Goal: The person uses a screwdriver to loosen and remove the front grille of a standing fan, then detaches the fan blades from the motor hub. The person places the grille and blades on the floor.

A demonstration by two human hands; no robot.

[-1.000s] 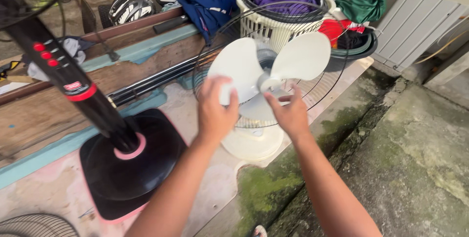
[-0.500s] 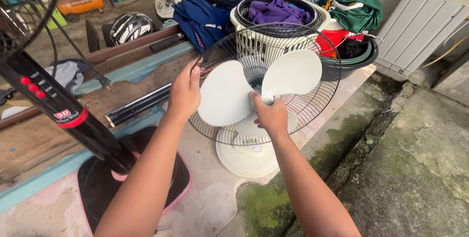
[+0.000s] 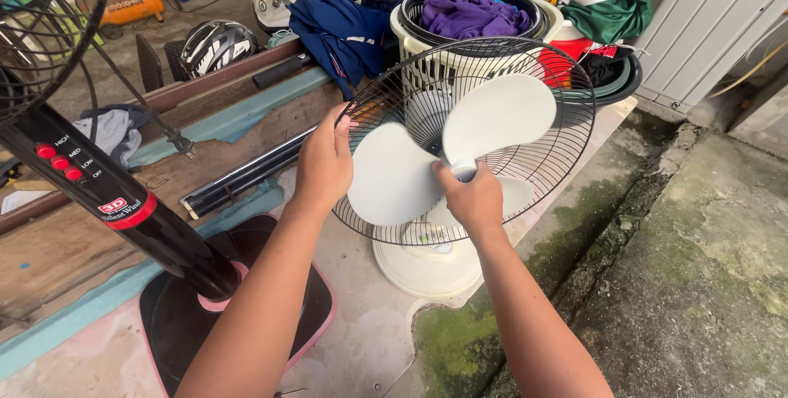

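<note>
The white desk fan (image 3: 460, 160) stands on the concrete floor (image 3: 698, 267) near the middle of the view, its round base (image 3: 427, 267) at 6 o'clock below the black wire guard (image 3: 542, 168). The left hand (image 3: 324, 164) holds the guard's rim at 9 o'clock, fingers curled over the wire and against one cream blade (image 3: 390, 176). The right hand (image 3: 472, 197) grips the hub at the blades' centre, fingers pressed together around it. At 8 o'clock stands a black pedestal fan (image 3: 123, 209). At 12 o'clock sits a laundry basket (image 3: 460, 45) of clothes.

Two fans (image 3: 460, 152) (one white), one helmet (image 3: 215, 43), two hands (image 3: 324, 164)
</note>
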